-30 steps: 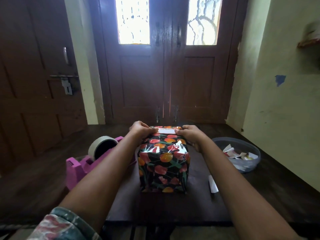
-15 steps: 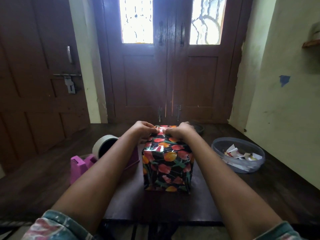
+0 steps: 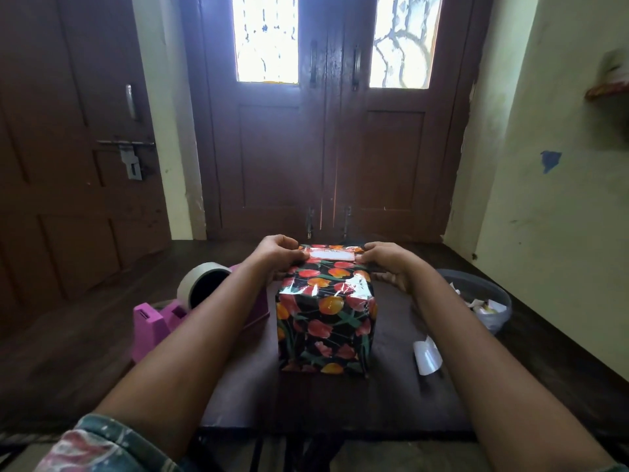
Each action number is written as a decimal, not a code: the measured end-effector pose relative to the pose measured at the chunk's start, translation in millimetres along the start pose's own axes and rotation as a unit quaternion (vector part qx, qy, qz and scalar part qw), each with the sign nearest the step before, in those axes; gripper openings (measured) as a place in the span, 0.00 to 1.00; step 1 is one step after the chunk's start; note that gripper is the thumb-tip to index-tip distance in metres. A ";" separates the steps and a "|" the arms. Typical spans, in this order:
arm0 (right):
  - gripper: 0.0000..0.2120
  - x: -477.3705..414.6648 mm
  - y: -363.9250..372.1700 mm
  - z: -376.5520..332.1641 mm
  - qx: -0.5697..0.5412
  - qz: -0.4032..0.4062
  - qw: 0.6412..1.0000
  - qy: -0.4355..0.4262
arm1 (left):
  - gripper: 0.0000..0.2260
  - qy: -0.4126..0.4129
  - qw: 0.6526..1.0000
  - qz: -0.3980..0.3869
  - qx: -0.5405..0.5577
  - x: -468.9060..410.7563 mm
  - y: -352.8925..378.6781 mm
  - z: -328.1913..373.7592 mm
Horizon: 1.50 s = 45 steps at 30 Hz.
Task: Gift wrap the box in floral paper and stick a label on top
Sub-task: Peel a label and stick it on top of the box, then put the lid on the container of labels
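The box (image 3: 325, 321), wrapped in black paper with red and orange tulips, stands upright on the middle of the dark table (image 3: 238, 386). A white label with a red border (image 3: 332, 255) lies flat on the far part of its top. My left hand (image 3: 279, 255) has its fingertips on the label's left end. My right hand (image 3: 386, 264) presses the label's right end, its fingers curled over the box's right top edge. Shiny clear tape crosses the near top edge.
A pink tape dispenser (image 3: 153, 321) with a large roll (image 3: 200, 286) sits left of the box, partly behind my left forearm. A clear bowl of paper scraps (image 3: 486, 301) stands at the right. A white backing strip (image 3: 427, 357) lies near my right forearm. Closed doors lie behind.
Half a second ago my hands met at the middle of the box top, hiding the label. They have slid apart to its two ends, so the label shows.
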State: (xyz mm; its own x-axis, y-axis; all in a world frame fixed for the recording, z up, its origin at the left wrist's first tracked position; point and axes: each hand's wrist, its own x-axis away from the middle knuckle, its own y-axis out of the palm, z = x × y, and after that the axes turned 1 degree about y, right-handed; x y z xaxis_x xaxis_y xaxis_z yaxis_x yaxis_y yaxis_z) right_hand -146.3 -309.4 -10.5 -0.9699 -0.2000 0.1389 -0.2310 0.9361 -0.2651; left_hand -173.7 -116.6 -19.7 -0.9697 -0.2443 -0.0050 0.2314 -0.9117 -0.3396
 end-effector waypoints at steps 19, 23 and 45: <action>0.20 20.6 -1.1 10.0 0.421 0.063 0.856 -0.295 | 0.14 0.279 0.900 0.005 -0.335 21.3 -32.8 5.5; 0.22 16.1 3.2 14.6 0.415 -0.038 0.875 -0.247 | 0.17 0.240 0.896 -0.090 -0.361 23.4 -13.9 11.8; 0.29 37.3 -134.1 92.0 0.413 0.209 0.874 -0.149 | 0.09 0.246 0.880 -0.013 -0.407 -9.5 124.8 82.5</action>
State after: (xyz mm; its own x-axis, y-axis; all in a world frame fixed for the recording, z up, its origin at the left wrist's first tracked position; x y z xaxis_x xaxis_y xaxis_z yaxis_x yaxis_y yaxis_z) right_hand -158.6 -469.0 -57.6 -0.9314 -0.0725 -0.3568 0.2906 0.4425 -0.8484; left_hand -129.1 -255.3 15.5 -0.9369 0.1287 -0.3251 0.2692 -0.3279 -0.9056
